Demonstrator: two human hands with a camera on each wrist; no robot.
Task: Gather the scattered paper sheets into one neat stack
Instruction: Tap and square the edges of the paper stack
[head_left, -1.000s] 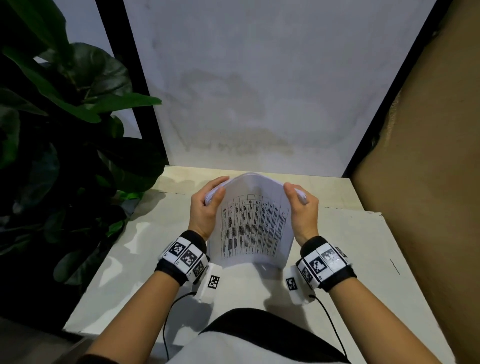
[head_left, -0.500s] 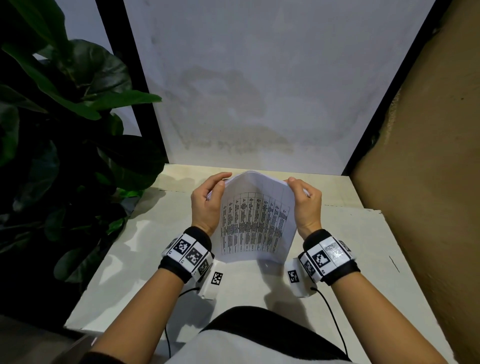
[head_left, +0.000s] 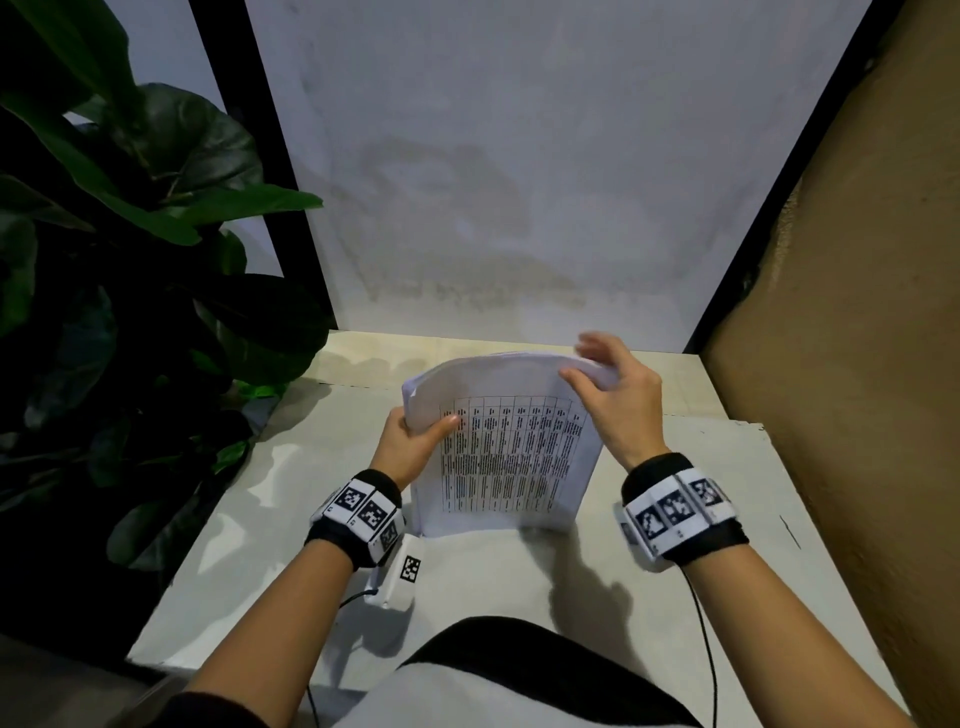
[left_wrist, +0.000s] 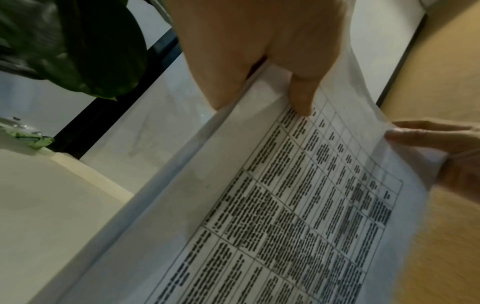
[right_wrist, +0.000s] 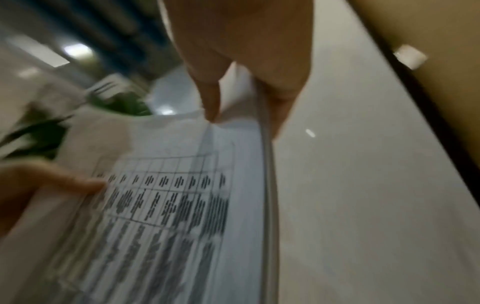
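The stack of printed sheets (head_left: 506, 447) stands on its lower edge on the desk (head_left: 249, 545), bowing at the top. The left hand (head_left: 410, 441) pinches its left edge, thumb on the front page; the right hand (head_left: 618, 395) grips the upper right corner. With so light a hold, the sheets could fan or buckle, losing alignment.

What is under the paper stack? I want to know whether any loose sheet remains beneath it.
The paper stack stands on its lower edge on the pale table, held by left hand and right hand. No loose sheet shows; behind it is hidden.
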